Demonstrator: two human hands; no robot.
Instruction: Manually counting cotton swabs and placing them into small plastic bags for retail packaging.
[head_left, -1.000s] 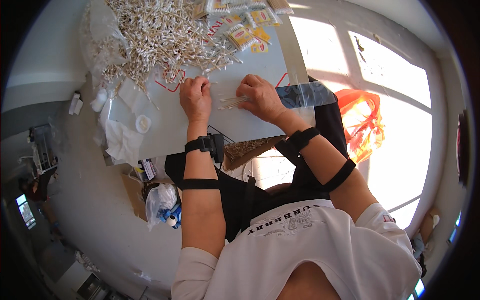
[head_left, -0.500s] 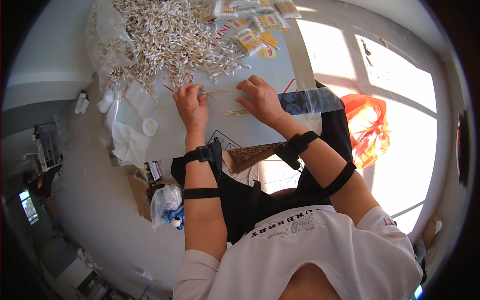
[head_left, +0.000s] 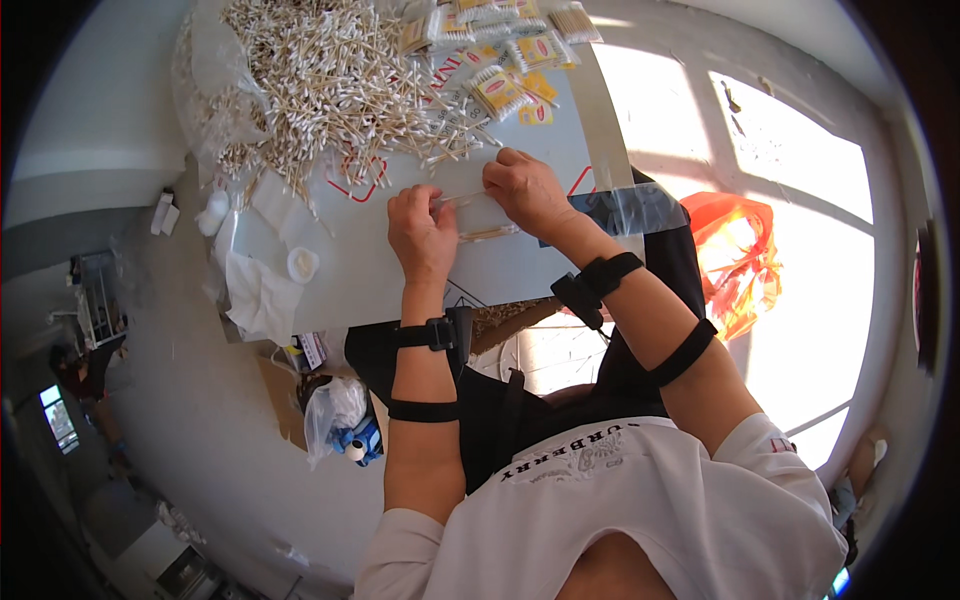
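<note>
Nearest is the person's white shirt (head_left: 640,500), with black trousers beyond it. On the grey tabletop (head_left: 375,295), a few loose swabs (head_left: 488,234) lie side by side between the 2 hands, nearer the body than the fingertips. Just past them, 1 thin cotton swab (head_left: 467,200) spans the gap between the hands. The left hand (head_left: 422,230) is drawn in narrow, with the swab's near end between thumb and fingers. The right hand (head_left: 527,195) is curled narrow at the other end; I cannot tell whether it grips. To the left lie a white tissue (head_left: 262,297) and a small white dish (head_left: 303,265). Farther off, a big swab pile (head_left: 320,95) spreads beside yellow-labelled packs (head_left: 497,92).
</note>
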